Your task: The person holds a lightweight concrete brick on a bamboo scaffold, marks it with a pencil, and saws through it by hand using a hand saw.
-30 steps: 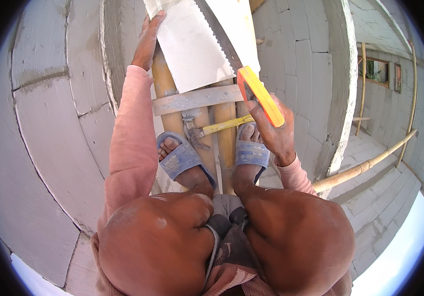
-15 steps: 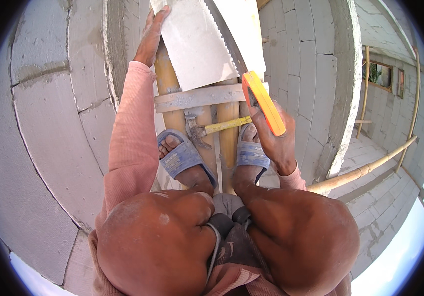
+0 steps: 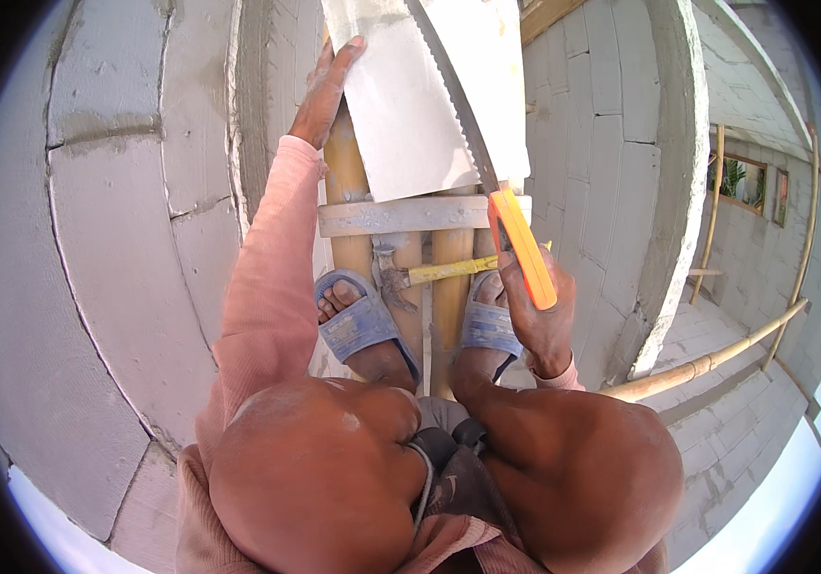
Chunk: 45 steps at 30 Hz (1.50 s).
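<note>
My right hand point(image 3: 544, 306) is closed around the orange and yellow handle of a hand saw point(image 3: 525, 251). Its toothed grey blade runs away from me along a pale white block point(image 3: 396, 105), teeth to the left. White surface shows on both sides of the blade. My left hand point(image 3: 327, 94) rests against the block's left edge, fingers stretched out and thumb on the upper face. The near end of the block sits by a wooden crosspiece point(image 3: 401, 216). A hammer point(image 3: 444, 272) with a yellow handle lies between my sandalled feet, partly behind my right hand.
Bamboo poles point(image 3: 450, 316) lie lengthwise under my feet. A grey block wall point(image 3: 114, 277) stands close on the left, and another wall point(image 3: 587, 182) on the right. Farther right, a bamboo rail point(image 3: 707, 362) crosses above a lower floor.
The saw and my right hand have drawn back toward me, exposing more blade beyond the block's near end. My left hand keeps its place on the block. The whole view has shifted slightly.
</note>
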Motion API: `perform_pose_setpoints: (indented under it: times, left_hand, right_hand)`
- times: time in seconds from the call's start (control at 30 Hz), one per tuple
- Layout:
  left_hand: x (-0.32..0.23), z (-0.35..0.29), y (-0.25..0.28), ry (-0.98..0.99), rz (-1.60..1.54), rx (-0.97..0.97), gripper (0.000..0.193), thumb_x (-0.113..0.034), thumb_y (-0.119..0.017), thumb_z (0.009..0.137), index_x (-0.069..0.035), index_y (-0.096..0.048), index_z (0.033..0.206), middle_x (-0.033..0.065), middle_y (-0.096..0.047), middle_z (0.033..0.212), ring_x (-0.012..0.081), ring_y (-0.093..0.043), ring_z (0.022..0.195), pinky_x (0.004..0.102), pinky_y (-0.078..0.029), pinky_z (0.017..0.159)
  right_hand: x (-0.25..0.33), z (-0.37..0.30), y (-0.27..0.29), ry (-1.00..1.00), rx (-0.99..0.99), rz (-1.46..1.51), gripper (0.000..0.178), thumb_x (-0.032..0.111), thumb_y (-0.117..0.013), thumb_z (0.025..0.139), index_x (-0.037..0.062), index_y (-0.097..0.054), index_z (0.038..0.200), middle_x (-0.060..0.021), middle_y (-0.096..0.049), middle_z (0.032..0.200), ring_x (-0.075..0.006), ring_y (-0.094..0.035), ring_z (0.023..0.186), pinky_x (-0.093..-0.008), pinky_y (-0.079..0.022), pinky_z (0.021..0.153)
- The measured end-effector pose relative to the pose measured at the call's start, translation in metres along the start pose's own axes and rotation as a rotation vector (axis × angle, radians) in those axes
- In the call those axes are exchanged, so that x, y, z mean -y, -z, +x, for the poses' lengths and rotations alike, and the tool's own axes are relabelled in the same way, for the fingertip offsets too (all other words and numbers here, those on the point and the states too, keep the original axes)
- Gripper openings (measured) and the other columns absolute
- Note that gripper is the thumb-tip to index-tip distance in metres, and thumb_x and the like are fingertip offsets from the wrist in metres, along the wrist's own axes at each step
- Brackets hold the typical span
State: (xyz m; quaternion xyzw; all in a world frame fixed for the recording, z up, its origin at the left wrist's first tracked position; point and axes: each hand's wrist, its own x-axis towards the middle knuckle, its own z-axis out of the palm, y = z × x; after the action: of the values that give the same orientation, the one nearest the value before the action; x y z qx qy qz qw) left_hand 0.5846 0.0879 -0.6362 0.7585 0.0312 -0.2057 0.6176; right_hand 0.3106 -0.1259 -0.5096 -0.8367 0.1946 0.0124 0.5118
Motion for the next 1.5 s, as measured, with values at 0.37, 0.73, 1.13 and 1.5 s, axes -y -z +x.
perform_pose_setpoints:
  times: [0.37,0.73,1.13,1.5]
  left_hand:
    - [0.004,0.004,0.004,0.081,0.021,-0.053,0.123,-0.081,-0.058,0.080,-0.004,-0.016,0.166,0.0312,-0.022,0.164,0.0416,-0.011,0.155,0.0563,-0.012,0.124]
    - [0.006,0.003,0.007,0.083,0.039,-0.048,0.121,-0.081,-0.055,0.082,-0.003,-0.016,0.166,0.0275,-0.023,0.166,0.0394,-0.008,0.157,0.0562,-0.009,0.125]
    - [0.004,0.003,0.010,0.118,0.026,0.016,0.133,-0.082,-0.060,0.079,0.006,-0.008,0.163,0.0270,-0.004,0.170,0.0377,-0.004,0.159,0.0493,-0.009,0.127]
    - [0.009,0.008,0.008,0.032,0.037,-0.024,0.123,-0.082,-0.057,0.079,-0.005,-0.017,0.166,0.0280,-0.026,0.165,0.0426,-0.010,0.156,0.0582,-0.010,0.124]
  right_hand:
    - [0.006,-0.002,0.003,-0.107,0.030,0.048,0.016,0.011,-0.069,0.096,-0.0039,-0.064,0.092,-0.0015,-0.056,0.068,-0.0088,-0.048,0.063,-0.0297,-0.043,0.057]
    - [0.003,-0.004,0.002,-0.104,0.015,0.047,0.017,0.013,-0.070,0.096,-0.0035,-0.066,0.095,-0.0017,-0.058,0.069,-0.0089,-0.049,0.063,-0.0291,-0.044,0.058]
    - [0.007,-0.003,0.003,-0.090,0.038,0.000,0.015,0.012,-0.069,0.094,-0.0016,-0.067,0.097,-0.0098,-0.061,0.070,-0.0213,-0.058,0.063,-0.0336,-0.048,0.059]
    - [0.009,-0.002,0.002,-0.090,0.029,-0.040,0.012,0.011,-0.068,0.093,0.0014,-0.069,0.100,-0.0162,-0.065,0.070,-0.0309,-0.068,0.061,-0.0373,-0.053,0.059]
